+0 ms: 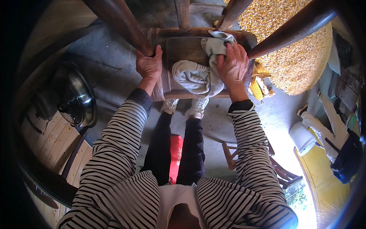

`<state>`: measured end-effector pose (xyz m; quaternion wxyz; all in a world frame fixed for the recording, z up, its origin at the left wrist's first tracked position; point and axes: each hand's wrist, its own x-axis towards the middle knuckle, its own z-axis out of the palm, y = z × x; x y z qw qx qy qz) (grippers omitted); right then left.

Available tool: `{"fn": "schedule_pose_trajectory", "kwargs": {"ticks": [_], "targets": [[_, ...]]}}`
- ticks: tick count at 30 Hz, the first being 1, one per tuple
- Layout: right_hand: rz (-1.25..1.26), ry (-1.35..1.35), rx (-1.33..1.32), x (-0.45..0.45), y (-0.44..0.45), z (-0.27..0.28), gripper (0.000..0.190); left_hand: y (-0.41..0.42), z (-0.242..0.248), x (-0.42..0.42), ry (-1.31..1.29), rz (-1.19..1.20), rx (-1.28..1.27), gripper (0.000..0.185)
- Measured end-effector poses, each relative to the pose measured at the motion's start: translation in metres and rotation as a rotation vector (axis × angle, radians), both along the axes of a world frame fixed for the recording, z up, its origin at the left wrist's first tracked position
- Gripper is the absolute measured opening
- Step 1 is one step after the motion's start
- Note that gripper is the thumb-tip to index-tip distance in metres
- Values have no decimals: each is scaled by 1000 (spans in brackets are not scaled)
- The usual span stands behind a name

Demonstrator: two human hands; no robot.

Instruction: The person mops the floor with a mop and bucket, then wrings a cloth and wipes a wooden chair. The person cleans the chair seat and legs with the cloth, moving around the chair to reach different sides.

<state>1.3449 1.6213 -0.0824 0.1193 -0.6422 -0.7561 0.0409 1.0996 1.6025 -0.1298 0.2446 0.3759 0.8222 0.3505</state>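
A dark wooden chair [186,51] stands before me, its panelled seat facing up and thick posts rising toward the camera. My left hand [150,63] grips the chair at the foot of the left post [128,25], thumb on top and fingers mostly hidden. On the right half of the seat lies a bunched grey-white cloth [197,77], partly coiled and trailing upward. My right hand [234,64] presses on the cloth's upper part, fingers bent over it, close to the right post [288,31].
Loose corn kernels [288,51] are heaped on the concrete floor [217,120], with corn cobs [256,90] beside the chair. A metal pot lid [83,100] is at left. A person [331,134] stands near a white bucket [302,137] at right. A red bag [175,157] lies between my legs.
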Motion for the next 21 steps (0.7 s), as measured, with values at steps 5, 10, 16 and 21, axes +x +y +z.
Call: {"fn": "schedule_pose_trajectory", "kwargs": {"ticks": [5, 10, 16, 21], "targets": [[-109, 0, 15, -16, 9, -2, 26, 0, -3, 0, -14, 12, -30, 49], [-120, 73, -54, -33, 0, -4, 32, -1, -5, -4, -59, 19, -51, 59], [129, 286, -38, -83, -27, -29, 47, 3, -6, 1, 23, 51, -159, 60], [323, 541, -152, -100, -37, -4, 48, -2, -23, -14, -45, 36, -69, 57]]}}
